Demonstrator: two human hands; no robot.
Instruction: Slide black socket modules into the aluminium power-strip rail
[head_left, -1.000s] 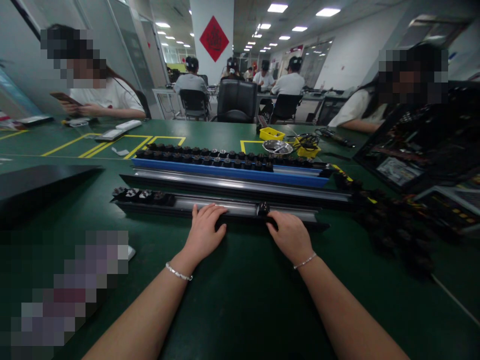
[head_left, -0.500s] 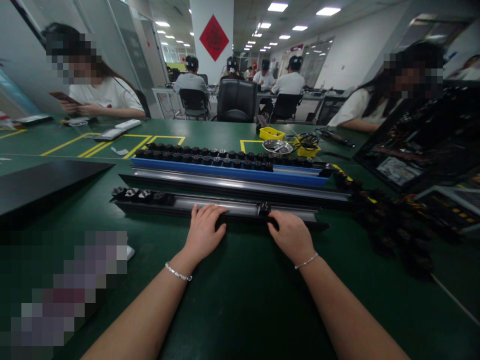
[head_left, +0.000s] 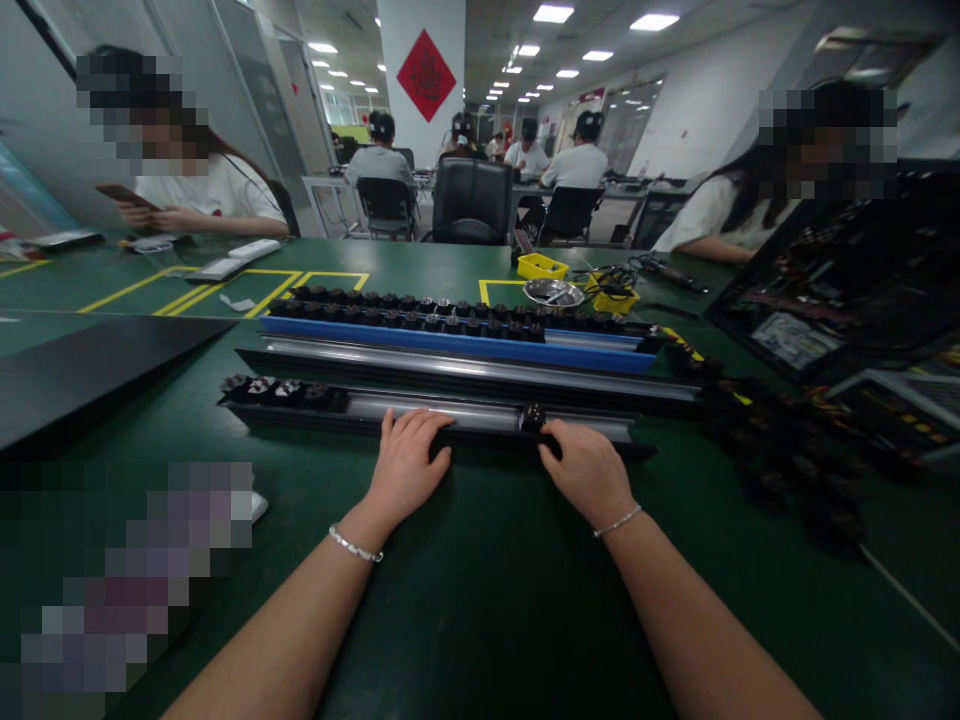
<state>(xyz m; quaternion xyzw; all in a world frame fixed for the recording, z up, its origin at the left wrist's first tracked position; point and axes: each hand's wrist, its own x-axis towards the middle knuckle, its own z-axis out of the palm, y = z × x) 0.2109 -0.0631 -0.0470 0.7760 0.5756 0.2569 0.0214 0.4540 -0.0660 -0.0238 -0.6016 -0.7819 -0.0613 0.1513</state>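
The nearest black rail (head_left: 480, 411) lies across the table, with several small black parts (head_left: 289, 391) in its left end. My left hand (head_left: 409, 455) rests on the rail's near edge, thumb apart from the fingers, holding nothing. A single black part (head_left: 532, 417) sits in the channel right of the middle. My right hand (head_left: 585, 463) touches that part's right side with bent fingers; the fingertips are partly hidden behind the hand. Behind lie another black rail with a bare channel (head_left: 450, 367) and a blue rail (head_left: 450, 340) with rows of black parts.
A dark pile of parts (head_left: 795, 460) and an open electronics case (head_left: 810, 290) are at the right. A metal dish (head_left: 553, 292) and yellow trays (head_left: 541, 267) stand behind the rails. A dark slanted panel (head_left: 97, 370) lies left. People sit around the table.
My right hand has moved slightly to the right, and the single black part in the nearest rail has shifted slightly right too. My left hand has stayed in place.
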